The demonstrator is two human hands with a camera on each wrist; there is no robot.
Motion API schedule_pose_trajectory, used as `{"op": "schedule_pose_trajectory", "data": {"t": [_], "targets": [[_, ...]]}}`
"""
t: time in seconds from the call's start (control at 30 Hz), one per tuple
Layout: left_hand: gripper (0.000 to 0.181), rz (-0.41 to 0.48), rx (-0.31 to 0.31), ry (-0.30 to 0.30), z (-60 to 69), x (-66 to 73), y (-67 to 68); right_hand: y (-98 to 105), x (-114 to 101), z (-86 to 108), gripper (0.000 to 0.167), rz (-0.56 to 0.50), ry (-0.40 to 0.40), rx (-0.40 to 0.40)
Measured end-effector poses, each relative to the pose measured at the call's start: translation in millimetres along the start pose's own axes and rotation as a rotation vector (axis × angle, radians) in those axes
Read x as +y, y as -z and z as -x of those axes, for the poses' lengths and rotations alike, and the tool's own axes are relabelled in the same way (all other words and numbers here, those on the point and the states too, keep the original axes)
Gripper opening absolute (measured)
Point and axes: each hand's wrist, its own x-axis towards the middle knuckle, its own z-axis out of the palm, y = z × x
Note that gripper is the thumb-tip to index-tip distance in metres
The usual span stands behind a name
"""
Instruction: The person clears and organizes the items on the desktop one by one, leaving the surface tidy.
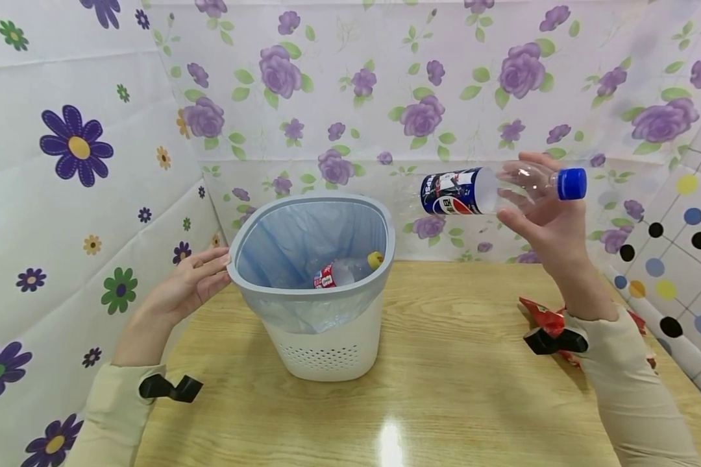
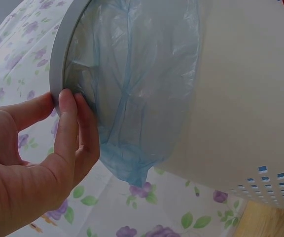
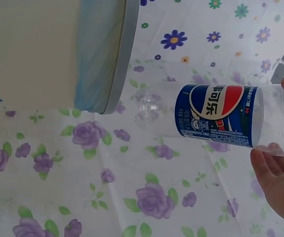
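Observation:
My left hand pinches the grey rim of a white trash bin at its left side; in the left wrist view, thumb and fingers meet at the rim. A pale blue liner bag covers the bin's inside and folds over the edge. In the air right of the bin, my right hand grips a clear Pepsi bottle near its blue-capped end. The bottle lies sideways, its base towards the bin, and looks empty. Inside the bin rests another clear bottle with a red label and a yellow cap.
The bin stands on a wood-grain table. Crumpled red packaging lies at the right, partly hidden by my right forearm. Flower-patterned sheets close off the back and left; a dotted sheet hangs on the right.

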Motion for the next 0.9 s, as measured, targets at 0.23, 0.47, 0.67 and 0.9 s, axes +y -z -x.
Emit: {"op": "schedule_pose_trajectory", "data": {"t": [0.23, 0.47, 0.67, 0.9], "targets": [[0.027, 0.008, -0.006, -0.003, 0.9, -0.4, 0.5, -9, 5, 0.1, 0.064, -0.036, -0.006, -0.04], [0.027, 0.016, -0.008, -0.001, 1.2, -0.5, 1.2, -24, 14, -1.6, 0.063, -0.016, -0.031, -0.143], [0.027, 0.019, -0.005, -0.002, 0.5, 0.1, 0.7, -44, 21, -2.6, 0.07, 0.123, -0.139, -0.196], [0.026, 0.013, -0.011, -0.005, -0.2, -0.6, -0.8, -68, 32, 0.1, 0.08, 0.432, -0.287, -0.412]]}}
